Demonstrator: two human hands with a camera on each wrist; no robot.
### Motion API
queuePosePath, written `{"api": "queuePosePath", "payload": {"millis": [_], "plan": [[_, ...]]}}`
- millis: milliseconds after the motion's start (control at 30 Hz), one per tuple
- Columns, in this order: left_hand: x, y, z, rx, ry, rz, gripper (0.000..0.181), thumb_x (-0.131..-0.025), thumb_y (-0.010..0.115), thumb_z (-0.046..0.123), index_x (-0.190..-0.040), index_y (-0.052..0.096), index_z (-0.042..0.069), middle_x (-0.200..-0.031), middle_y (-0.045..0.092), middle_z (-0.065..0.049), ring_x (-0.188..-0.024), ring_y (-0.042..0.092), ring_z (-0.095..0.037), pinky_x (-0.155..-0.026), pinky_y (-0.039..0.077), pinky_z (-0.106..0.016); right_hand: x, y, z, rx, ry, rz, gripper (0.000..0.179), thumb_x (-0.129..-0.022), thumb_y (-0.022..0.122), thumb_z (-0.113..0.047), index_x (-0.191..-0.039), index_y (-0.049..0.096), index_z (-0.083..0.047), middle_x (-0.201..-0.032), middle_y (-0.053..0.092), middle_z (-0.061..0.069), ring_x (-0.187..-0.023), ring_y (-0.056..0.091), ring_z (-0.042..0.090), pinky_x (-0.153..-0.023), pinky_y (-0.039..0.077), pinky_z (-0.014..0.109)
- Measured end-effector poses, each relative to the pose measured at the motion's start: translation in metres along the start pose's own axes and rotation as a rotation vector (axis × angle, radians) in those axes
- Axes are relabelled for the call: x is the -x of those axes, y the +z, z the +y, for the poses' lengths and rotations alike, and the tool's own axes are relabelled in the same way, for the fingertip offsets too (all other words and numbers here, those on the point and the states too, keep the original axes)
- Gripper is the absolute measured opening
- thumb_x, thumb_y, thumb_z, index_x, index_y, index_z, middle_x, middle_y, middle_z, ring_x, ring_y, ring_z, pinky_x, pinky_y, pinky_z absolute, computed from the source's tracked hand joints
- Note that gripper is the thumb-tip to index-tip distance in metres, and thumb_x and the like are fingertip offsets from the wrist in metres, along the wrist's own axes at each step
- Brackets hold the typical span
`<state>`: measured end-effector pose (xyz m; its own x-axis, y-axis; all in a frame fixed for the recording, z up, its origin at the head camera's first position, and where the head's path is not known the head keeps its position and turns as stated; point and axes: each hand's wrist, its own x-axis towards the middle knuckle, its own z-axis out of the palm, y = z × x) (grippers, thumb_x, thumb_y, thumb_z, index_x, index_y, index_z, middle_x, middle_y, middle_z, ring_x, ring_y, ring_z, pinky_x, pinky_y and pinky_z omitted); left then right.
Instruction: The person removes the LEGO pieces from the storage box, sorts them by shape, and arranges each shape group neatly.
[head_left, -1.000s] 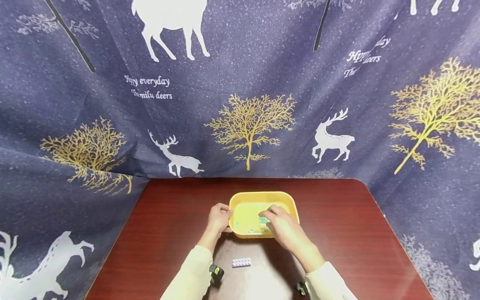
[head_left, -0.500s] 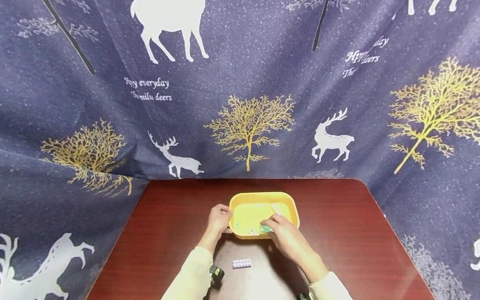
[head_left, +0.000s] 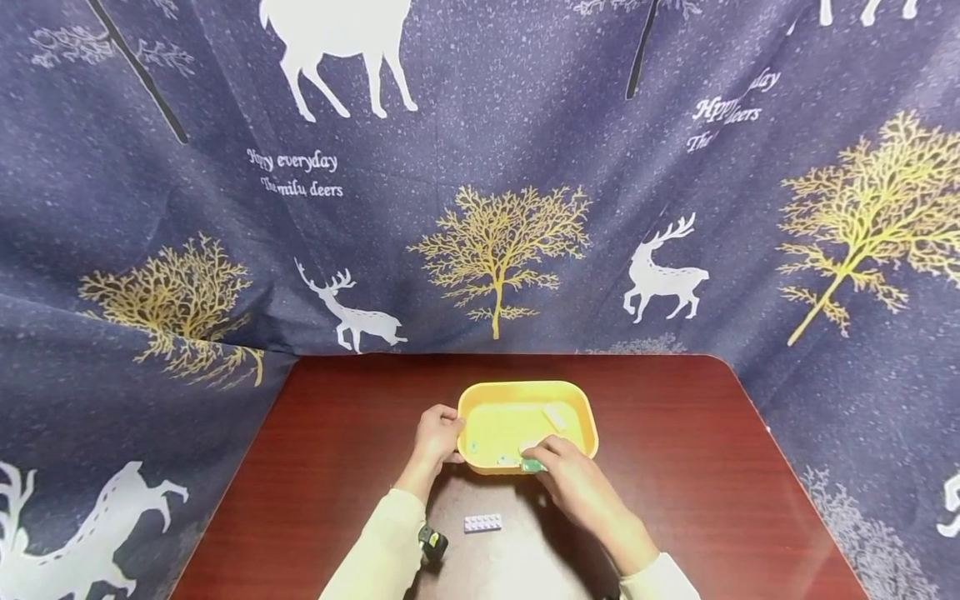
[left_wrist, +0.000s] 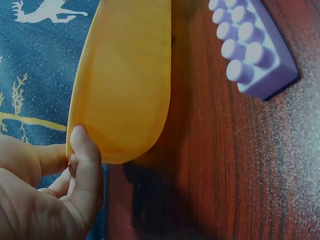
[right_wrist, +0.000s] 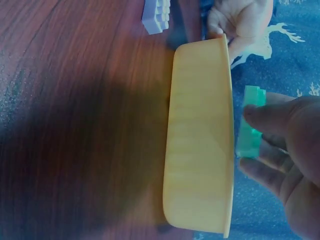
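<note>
A yellow plastic bin [head_left: 487, 394] sits on the table. My left hand [head_left: 437, 435] pinches its left rim between thumb and fingers, which the left wrist view shows close up. Over the near rim, my right hand [head_left: 573, 479] holds a green toy brick [right_wrist: 251, 122] between thumb and fingers; in the right wrist view the brick stands just above the rim. Inside the bin lie a whitish brick [head_left: 554, 417] and a few small pieces [head_left: 504, 459] near the front wall. The right hand hides part of the bin's front right.
A lilac studded brick [head_left: 482, 523] lies on the reddish-brown table [head_left: 360, 408], in front of the bin and between the forearms. Behind the table hangs a blue cloth [head_left: 525, 142] printed with deer and trees.
My right hand has lifted the green brick and drawn it toward the near rim. The whitish brick at the bin's right has come into sight. My left hand keeps its grip.
</note>
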<state>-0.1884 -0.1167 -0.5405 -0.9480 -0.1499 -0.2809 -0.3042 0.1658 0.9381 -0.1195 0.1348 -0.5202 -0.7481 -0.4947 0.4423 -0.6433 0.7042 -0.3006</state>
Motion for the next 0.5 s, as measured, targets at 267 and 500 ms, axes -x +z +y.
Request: {"api": "queuePosePath", "payload": {"millis": [267, 500], "plan": [[-0.0014, 0.0004, 0.0005, 0.003, -0.002, -0.014, 0.028, -0.1, 0.061, 0.008, -0.123, 0.058, -0.007, -0.108, 0.062, -0.022, -0.078, 0.07, -0.034, -0.047, 0.063, -0.033, -0.0003, -0.0057, -0.0081, 0.019, -0.003, -0.005, 0.039, -0.081, 0.085, -0.007, -0.116, 0.074, -0.02, -0.106, 0.067, -0.007, -0.098, 0.066, 0.012, -0.088, 0.063, 0.032], [0.0004, 0.0004, 0.0005, 0.0, -0.003, -0.001, 0.026, -0.1, 0.061, 0.006, -0.122, 0.059, -0.007, -0.105, 0.062, -0.021, -0.074, 0.069, -0.03, -0.047, 0.064, -0.034, 0.0048, -0.0037, -0.0102, 0.02, -0.033, 0.007, 0.04, -0.078, 0.087, -0.005, -0.113, 0.074, -0.02, -0.103, 0.066, -0.007, -0.095, 0.066, 0.012, -0.086, 0.063, 0.032]]}}
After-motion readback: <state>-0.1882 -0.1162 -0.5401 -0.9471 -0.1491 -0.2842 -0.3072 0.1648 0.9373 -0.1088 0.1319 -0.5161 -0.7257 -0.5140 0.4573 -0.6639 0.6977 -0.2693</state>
